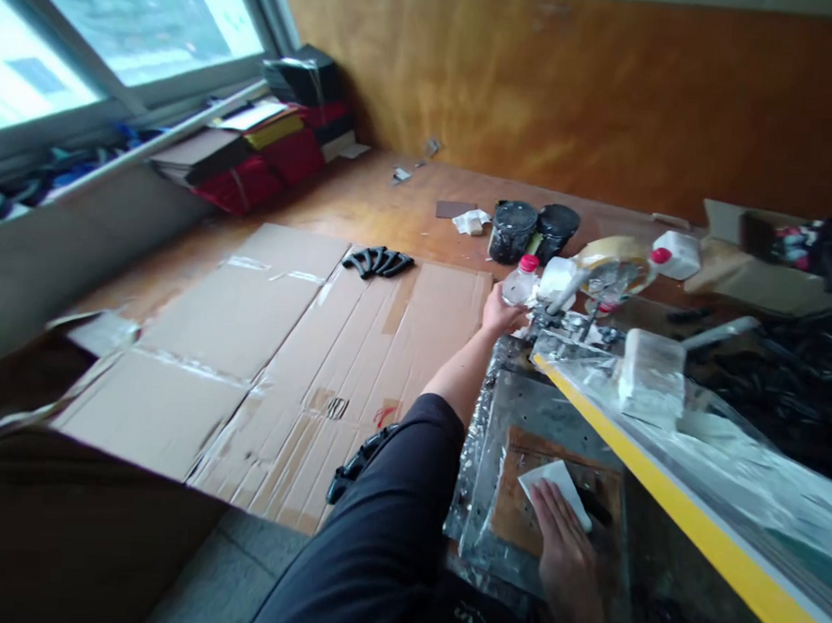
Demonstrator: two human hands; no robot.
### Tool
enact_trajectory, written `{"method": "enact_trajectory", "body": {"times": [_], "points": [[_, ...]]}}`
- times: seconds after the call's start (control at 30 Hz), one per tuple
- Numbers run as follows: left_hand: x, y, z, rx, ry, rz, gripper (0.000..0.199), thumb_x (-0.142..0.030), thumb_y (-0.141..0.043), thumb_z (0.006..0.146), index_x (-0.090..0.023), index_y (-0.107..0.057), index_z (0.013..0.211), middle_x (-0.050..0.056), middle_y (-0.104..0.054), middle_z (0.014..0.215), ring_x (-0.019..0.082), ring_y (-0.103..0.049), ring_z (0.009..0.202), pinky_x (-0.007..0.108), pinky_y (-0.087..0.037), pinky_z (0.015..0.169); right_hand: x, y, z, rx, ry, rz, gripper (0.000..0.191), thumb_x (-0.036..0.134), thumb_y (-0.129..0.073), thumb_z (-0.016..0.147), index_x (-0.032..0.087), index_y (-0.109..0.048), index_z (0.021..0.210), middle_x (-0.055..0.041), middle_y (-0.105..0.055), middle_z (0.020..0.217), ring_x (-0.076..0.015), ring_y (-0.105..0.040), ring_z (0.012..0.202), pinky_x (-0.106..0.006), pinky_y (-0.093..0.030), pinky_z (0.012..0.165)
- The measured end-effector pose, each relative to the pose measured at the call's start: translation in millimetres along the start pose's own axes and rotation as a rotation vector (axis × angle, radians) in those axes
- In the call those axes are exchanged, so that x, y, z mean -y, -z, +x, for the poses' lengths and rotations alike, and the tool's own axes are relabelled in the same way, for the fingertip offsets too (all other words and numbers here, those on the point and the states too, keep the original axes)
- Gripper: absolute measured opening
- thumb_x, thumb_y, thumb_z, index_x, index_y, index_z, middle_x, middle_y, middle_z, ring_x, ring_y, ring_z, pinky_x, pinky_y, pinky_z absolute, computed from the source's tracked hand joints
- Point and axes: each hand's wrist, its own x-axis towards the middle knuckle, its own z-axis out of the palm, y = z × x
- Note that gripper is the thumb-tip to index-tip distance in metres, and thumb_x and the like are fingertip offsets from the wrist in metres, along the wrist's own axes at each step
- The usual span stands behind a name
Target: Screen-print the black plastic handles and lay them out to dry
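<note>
My left hand (501, 311) reaches out across the bench and is closed round the lower part of a clear plastic bottle (520, 285) with a red cap. My right hand (566, 537) lies with its fingers together on a folded white cloth (553, 480), holding it against a brown board (517, 510); the thumb is hidden. A small black piece (594, 507) lies on the board beside the cloth. Under the board is a grey metal plate (500, 420).
Flattened cardboard (238, 338) covers the table to the left, bearing curved black parts (378, 262) and more black parts (357, 463). Two dark tubs (512, 231) stand behind the bottle. At right, a yellow-edged panel (633, 456) slants across, with a heap of black parts (793, 372) beyond.
</note>
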Motion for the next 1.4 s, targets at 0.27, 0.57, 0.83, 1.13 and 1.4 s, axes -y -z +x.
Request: {"method": "enact_trajectory", "body": {"times": [0.27,0.57,0.83,1.13,1.4], "points": [[-5.6,-3.9,-25.0,-0.115,0.078,0.098,0.088,-0.021,-0.079,0.064,-0.009,-0.039,0.142,0.027,-0.048,0.139,0.034,-0.046,0.129,0.041,-0.037,0.105,-14.7,46.1,-1.6,0.177,0.029,-0.169,0.042,0.026,-0.039,0.093,0.025,-0.059,0.130,-0.0033,-0.072,0.109,-0.0199,-0.073,0.084,-0.024,-0.058,0.060],[-41.4,69.1,-209.7,-0.159,-0.123,0.093,0.033,-0.030,-0.060,0.086,-0.022,-0.059,0.119,0.008,-0.064,0.125,0.020,-0.056,0.118,0.037,-0.043,0.104,6.0,50.4,32.7,-0.046,0.131,-0.289,0.046,0.021,-0.040,0.096,0.017,-0.049,0.140,-0.0102,-0.062,0.129,-0.0249,-0.067,0.104,-0.032,-0.053,0.082],[7.6,153.3,-394.4,-0.297,0.185,0.394,0.019,-0.029,-0.053,0.090,-0.023,-0.065,0.103,0.006,-0.066,0.096,0.017,-0.061,0.092,0.034,-0.051,0.088,1.1,64.4,31.0,-0.078,0.221,-0.324,0.051,0.018,-0.044,0.094,0.019,-0.043,0.145,-0.0082,-0.056,0.136,-0.0279,-0.064,0.110,-0.036,-0.051,0.089],[56.0,178.3,-426.1,-0.491,0.522,0.587,0.045,-0.039,-0.050,0.091,-0.028,-0.050,0.134,0.003,-0.057,0.094,0.015,-0.059,0.084,0.026,-0.048,0.073,-28.2,25.5,8.6,0.093,0.436,-0.261,0.062,0.008,-0.035,0.090,0.015,-0.028,0.151,-0.0130,-0.040,0.149,-0.0301,-0.042,0.134,-0.047,-0.039,0.109],[53.2,186.2,-421.4,-0.442,0.549,0.679,0.032,-0.038,-0.051,0.090,-0.026,-0.058,0.118,0.004,-0.062,0.102,0.017,-0.061,0.087,0.026,-0.047,0.072,-28.5,18.5,-11.2,0.153,0.412,-0.279,0.061,0.008,-0.033,0.090,0.016,-0.029,0.151,-0.0140,-0.043,0.147,-0.0280,-0.041,0.135,-0.045,-0.038,0.111]]}}
